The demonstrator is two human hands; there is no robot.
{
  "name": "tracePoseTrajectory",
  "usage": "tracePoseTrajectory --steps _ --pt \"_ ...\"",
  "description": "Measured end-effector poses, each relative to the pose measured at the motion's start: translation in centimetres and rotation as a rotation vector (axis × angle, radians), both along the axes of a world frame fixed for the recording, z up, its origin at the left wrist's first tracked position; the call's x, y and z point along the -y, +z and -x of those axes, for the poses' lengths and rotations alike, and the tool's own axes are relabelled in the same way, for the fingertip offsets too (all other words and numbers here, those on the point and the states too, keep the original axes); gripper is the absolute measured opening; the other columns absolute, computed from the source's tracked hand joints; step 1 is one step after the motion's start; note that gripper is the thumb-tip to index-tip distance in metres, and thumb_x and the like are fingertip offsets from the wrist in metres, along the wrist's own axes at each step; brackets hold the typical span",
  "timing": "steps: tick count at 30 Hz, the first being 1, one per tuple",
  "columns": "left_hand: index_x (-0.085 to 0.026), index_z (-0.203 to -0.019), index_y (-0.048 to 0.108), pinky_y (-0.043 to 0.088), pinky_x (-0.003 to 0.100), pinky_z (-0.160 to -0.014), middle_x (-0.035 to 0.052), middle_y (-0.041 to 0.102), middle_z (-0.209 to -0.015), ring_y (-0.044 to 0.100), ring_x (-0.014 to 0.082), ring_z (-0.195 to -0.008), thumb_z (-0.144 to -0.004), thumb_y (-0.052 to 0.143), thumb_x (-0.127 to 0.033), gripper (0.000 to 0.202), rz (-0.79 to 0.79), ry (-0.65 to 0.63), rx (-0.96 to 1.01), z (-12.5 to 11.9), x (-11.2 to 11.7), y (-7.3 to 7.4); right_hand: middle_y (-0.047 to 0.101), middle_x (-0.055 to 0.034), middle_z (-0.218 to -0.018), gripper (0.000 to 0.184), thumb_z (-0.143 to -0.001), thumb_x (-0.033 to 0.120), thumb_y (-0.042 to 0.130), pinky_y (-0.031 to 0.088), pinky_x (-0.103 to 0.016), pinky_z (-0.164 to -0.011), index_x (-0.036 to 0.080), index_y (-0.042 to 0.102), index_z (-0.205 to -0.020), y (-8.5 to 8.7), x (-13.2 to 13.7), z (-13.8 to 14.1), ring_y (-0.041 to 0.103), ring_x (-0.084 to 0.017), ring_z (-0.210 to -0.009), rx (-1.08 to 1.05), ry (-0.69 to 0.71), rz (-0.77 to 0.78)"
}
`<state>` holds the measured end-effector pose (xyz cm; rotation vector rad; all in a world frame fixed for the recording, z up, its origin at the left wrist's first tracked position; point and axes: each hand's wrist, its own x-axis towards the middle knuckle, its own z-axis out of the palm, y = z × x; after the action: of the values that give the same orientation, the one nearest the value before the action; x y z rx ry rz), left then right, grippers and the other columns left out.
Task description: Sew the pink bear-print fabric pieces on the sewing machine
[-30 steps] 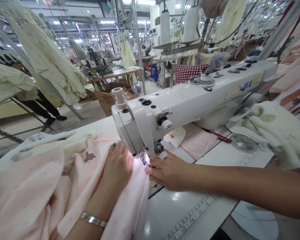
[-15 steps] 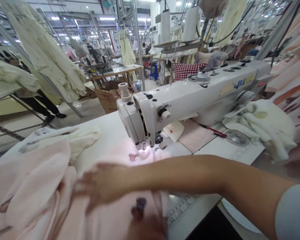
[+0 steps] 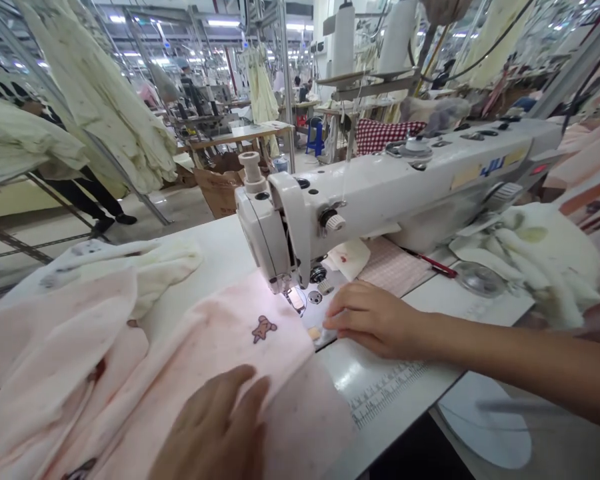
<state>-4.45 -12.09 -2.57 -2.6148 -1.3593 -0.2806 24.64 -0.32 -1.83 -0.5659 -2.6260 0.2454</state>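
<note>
Pink fabric (image 3: 240, 353) with a small brown bear print lies over the front of the table, its edge beside the presser foot (image 3: 296, 301) of a white sewing machine (image 3: 380, 190). My left hand (image 3: 215, 427) is on this fabric with its fingers apart, near the bottom of the view. To the right of the presser foot, my right hand (image 3: 375, 320) has its fingertips together just above the machine bed. A small yellowish piece (image 3: 314, 333) lies by those fingertips; whether they grip anything cannot be made out.
More pink fabric (image 3: 55, 333) is heaped at the left, with cream fabric (image 3: 170, 267) behind it. Right of the needle area are a pink checked piece (image 3: 395, 267), a red pen (image 3: 437, 267), a clear round dish (image 3: 480, 277) and bunched cream cloth (image 3: 540, 260). A ruler scale (image 3: 380, 403) marks the table's front edge.
My right arm has drawn back from across the fabric at the left to beside the presser foot. My left hand is now further left on the fabric, and the bear print shows unobstructed.
</note>
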Motion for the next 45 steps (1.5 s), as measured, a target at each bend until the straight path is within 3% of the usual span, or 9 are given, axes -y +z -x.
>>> tracePoseTrajectory --steps 2,5,9,14,23,27,35,39,45 --pt "-0.021 -0.105 0.053 0.049 0.034 -0.068 0.0069 0.062 -0.093 0.059 0.0215 -0.082 -0.074 0.046 -0.014 0.033 0.062 0.053 0.010 -3.8 -1.9 1.5 0.062 -0.0071 -0.090 0.022 -0.090 0.030 0.051 0.039 -0.035 -0.078 0.017 0.063 -0.104 0.3 -0.2 0.8 0.051 -0.019 -0.087 0.036 -0.011 0.047" --pt "-0.019 -0.080 0.056 0.048 0.037 -0.060 0.0063 0.059 -0.074 0.059 0.0246 -0.075 -0.073 0.044 -0.008 0.018 -0.008 0.068 -0.033 -6.6 -3.9 1.7 0.059 -0.0052 -0.086 0.021 -0.084 0.035 0.060 0.036 -0.033 -0.076 0.019 0.065 -0.097 -0.2 -0.3 2.1 0.048 -0.018 -0.084 0.097 -0.042 0.092" --pt "-0.020 -0.069 0.053 0.044 0.034 -0.051 0.0018 0.051 -0.060 0.052 0.0195 -0.056 -0.079 0.042 -0.008 0.019 -0.167 -0.110 0.018 -6.0 -4.4 0.6 0.054 -0.0036 -0.080 0.015 -0.088 0.023 0.054 0.032 -0.031 -0.073 0.016 0.063 -0.077 -1.3 -0.7 2.6 0.044 -0.016 -0.078 0.117 -0.102 0.093" --pt "-0.014 -0.097 0.056 0.044 0.034 -0.053 0.0055 0.057 -0.074 0.053 0.0199 -0.063 -0.084 0.041 -0.015 0.019 -0.042 -0.111 0.136 -5.3 -4.5 0.3 0.053 -0.0035 -0.083 0.014 -0.089 0.021 0.050 0.031 -0.031 -0.074 0.016 0.059 -0.080 -1.6 -0.8 2.5 0.041 -0.017 -0.079 0.135 -0.119 0.094" --pt "-0.015 -0.082 0.058 0.043 0.031 -0.055 0.0025 0.057 -0.067 0.051 0.0168 -0.061 -0.086 0.046 -0.011 0.013 -0.190 -0.273 0.216 -5.3 -4.0 0.1 0.052 -0.0033 -0.083 0.012 -0.087 0.015 0.047 0.030 -0.030 -0.072 0.016 0.056 -0.080 -1.6 -0.5 2.8 0.038 -0.016 -0.076 0.166 -0.146 0.074" --pt "-0.012 -0.099 0.058 0.045 0.032 -0.055 0.0044 0.058 -0.071 0.051 0.0177 -0.063 -0.089 0.042 -0.017 0.019 -0.129 -0.168 0.233 -5.3 -3.7 -0.2 0.052 -0.0038 -0.083 0.011 -0.087 0.015 0.048 0.030 -0.031 -0.073 0.015 0.057 -0.080 -1.6 -0.6 2.8 0.039 -0.017 -0.078 0.172 -0.149 0.072" --pt "-0.016 -0.078 0.058 0.042 0.029 -0.057 0.0011 0.053 -0.064 0.047 0.0146 -0.060 -0.086 0.046 -0.010 0.015 -0.142 -0.235 0.304 -5.4 -3.6 -0.2 0.053 -0.0043 -0.086 0.012 -0.088 0.016 0.046 0.031 -0.031 -0.073 0.016 0.056 -0.082 -1.6 -0.4 2.8 0.041 -0.017 -0.081 0.200 -0.160 0.062" --pt "-0.017 -0.097 0.058 0.045 0.033 -0.059 0.0039 0.055 -0.073 0.049 0.0177 -0.066 -0.086 0.044 -0.016 0.017 0.016 -0.222 0.218 -5.5 -3.5 -0.3 0.055 -0.0048 -0.085 0.012 -0.088 0.016 0.047 0.033 -0.032 -0.075 0.016 0.057 -0.082 -1.3 -0.7 2.8 0.044 -0.018 -0.082 0.222 -0.187 0.053" --pt "-0.022 -0.111 0.052 0.038 0.053 -0.094 0.0120 0.048 -0.119 0.042 0.0274 -0.115 -0.086 0.045 -0.017 0.026 0.096 -0.142 0.221 -4.4 -5.1 -0.5 0.059 -0.0091 -0.088 0.012 -0.087 0.017 0.048 0.037 -0.037 -0.079 0.015 0.059 -0.083 -0.7 -3.4 4.3 0.049 -0.023 -0.089 0.250 -0.279 0.023"
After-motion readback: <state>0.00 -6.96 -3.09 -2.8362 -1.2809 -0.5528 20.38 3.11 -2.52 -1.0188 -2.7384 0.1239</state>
